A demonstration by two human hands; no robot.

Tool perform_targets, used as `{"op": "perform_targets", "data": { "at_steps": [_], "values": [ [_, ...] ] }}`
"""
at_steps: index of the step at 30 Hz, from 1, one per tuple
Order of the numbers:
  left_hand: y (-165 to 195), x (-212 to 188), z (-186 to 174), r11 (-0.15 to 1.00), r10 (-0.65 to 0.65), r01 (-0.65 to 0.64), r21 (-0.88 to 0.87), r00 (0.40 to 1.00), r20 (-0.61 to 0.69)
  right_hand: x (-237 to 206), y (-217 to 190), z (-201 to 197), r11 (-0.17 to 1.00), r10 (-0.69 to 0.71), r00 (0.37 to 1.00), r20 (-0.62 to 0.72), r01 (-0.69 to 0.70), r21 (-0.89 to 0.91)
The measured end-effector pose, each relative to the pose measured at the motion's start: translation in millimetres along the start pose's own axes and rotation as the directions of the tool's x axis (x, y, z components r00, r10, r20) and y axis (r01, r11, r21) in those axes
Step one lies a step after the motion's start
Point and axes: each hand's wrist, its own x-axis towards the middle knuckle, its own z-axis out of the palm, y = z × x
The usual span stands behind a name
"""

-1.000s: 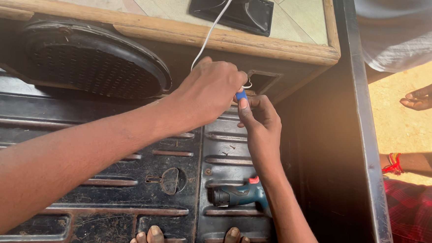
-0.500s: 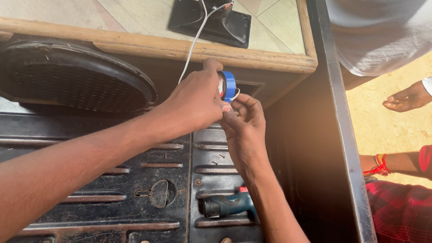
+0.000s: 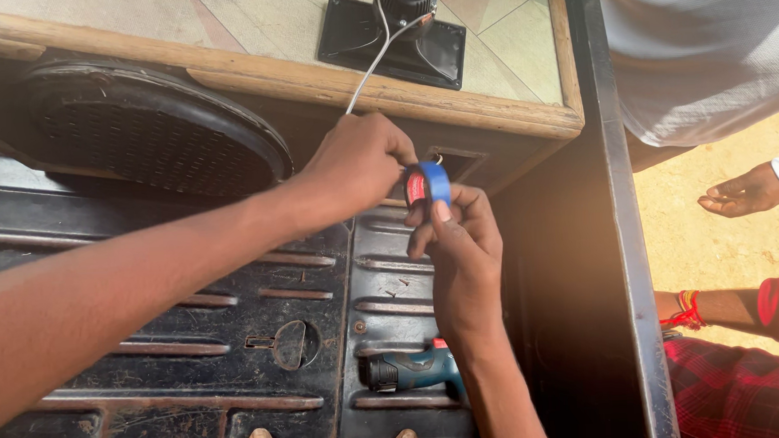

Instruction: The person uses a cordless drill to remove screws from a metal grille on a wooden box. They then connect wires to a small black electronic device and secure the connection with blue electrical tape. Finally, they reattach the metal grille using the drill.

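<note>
Where the ribbed black metal floor [image 3: 234, 298] meets a wooden speaker cabinet [image 3: 311, 76], the work goes on in bright daylight, with sandy ground [image 3: 728, 246] showing beyond the black side rail [image 3: 621, 233]. The cabinet serves as the landmark: its top is a pale patterned panel edged in light wood, and its dark front faces the person.

On top of the cabinet sits one black horn speaker [image 3: 406, 23], and one white cable [image 3: 372, 64] runs from it down over the front edge. One round black grille [image 3: 154, 134] fills the cabinet's front toward its left end.

Just in front of the cabinet, near its right end, both hands meet at one roll of blue tape [image 3: 430, 186]. The left hand [image 3: 356, 167] is closed around the roll from the left, and the right hand [image 3: 463, 260] pinches it from below with its fingertips.

On the floor well in front of the cabinet lies one teal and black power drill [image 3: 411, 371], partly hidden by the right forearm. Two other people's hands show past the rail.
</note>
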Motion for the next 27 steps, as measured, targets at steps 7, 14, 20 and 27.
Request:
{"op": "perform_targets", "data": {
  "at_steps": [7,14,20,27],
  "values": [
    [6,11,-3,0.977,-0.210,0.194,0.087,0.943,0.259,3,21,-10,0.820,0.023,0.997,-0.068,-0.058,-0.570],
    [3,-13,-5,0.774,0.426,-0.381,0.505,0.904,0.028,13,27,-11,0.849,0.091,0.994,-0.055,-0.106,-0.517],
    [-1,-12,-1,0.860,0.303,-0.324,0.393,0.946,0.118,25,33,-6,0.857,0.130,0.987,-0.090,-0.158,-0.491],
    [9,-3,-1,0.952,0.119,-0.153,0.266,0.983,0.137,41,42,3,0.992,0.087,0.987,-0.133,-0.073,0.102]
  ]
}}
